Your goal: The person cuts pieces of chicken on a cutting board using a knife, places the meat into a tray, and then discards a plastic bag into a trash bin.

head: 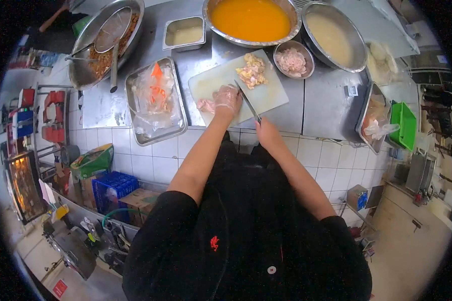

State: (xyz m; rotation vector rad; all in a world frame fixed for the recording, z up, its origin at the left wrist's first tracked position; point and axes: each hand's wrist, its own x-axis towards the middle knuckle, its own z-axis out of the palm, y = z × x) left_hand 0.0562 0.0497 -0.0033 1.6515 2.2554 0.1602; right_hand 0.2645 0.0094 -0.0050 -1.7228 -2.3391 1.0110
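A white cutting board (271, 96) lies askew on the steel table before me. My left hand (226, 98), in a clear plastic glove, presses down on the board, its fingers curled beside the blade. Raw pink meat (206, 105) shows at its left; what lies beneath the palm is hidden. Bare, my right hand (268, 131) grips the handle of a kitchen knife (249, 103), the blade pointing up and left over the board. Beyond the tip is a heap of yellowish cut raw meat (252, 70). A small steel bowl (312, 71) of pale pink chopped meat stands beside the board's far right corner.
Left of the board, a steel tray (180, 129) holds plastic bags. Large bowls of orange liquid (250, 20) and cloudy pale liquid (333, 37) stand behind. A square steel pan (166, 35) and a basin (77, 77) with a strainer (113, 30) sit back left. Right is a green bin (403, 126).
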